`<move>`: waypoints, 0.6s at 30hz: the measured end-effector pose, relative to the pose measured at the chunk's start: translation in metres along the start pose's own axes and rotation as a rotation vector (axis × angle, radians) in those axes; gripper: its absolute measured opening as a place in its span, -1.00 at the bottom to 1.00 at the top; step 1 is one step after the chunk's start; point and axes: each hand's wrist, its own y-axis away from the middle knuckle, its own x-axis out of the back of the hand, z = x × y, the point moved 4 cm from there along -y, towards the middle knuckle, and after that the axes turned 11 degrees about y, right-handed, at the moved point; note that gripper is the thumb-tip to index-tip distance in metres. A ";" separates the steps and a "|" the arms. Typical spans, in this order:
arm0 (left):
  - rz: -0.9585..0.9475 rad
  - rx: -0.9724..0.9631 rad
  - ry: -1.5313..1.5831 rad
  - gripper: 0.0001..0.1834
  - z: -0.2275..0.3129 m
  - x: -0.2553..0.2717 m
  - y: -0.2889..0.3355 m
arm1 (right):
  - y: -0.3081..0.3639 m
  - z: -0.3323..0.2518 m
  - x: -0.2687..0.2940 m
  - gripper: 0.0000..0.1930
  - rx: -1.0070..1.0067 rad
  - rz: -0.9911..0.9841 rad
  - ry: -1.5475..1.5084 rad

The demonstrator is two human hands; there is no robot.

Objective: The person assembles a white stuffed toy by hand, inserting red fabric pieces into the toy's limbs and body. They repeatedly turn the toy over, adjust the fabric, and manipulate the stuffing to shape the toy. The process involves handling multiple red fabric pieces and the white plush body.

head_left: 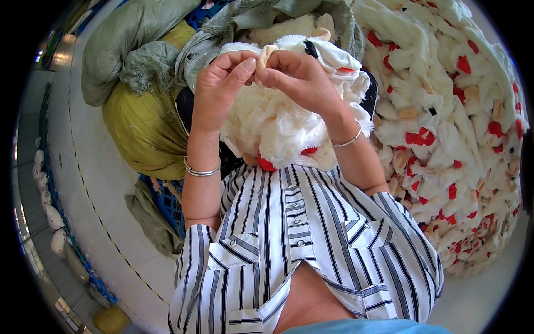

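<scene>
Both my hands meet in front of me over a heap of white plush pieces [272, 119] with red patches, resting on my lap. Between them is a small beige fabric piece [266, 54], narrow and curved. My left hand [225, 75] pinches its lower end between thumb and fingers. From the other side, my right hand [300, 78] grips it with thumb and forefinger. A white plush piece with a black patch [311, 49] lies just beyond my right hand. What the fingertips do inside the fabric is hidden.
A large pile of white plush pieces [445, 128] with red and beige parts rises at my right. On the left stand a grey-green sack [119, 47] and a yellow-green sack [142, 131]. A blue crate [161, 206] shows below them. A striped line [92, 200] crosses the pale floor.
</scene>
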 end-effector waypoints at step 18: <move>-0.005 -0.086 -0.191 -0.85 -0.009 -0.002 -0.001 | 0.006 0.014 0.006 -0.79 0.000 0.104 -0.151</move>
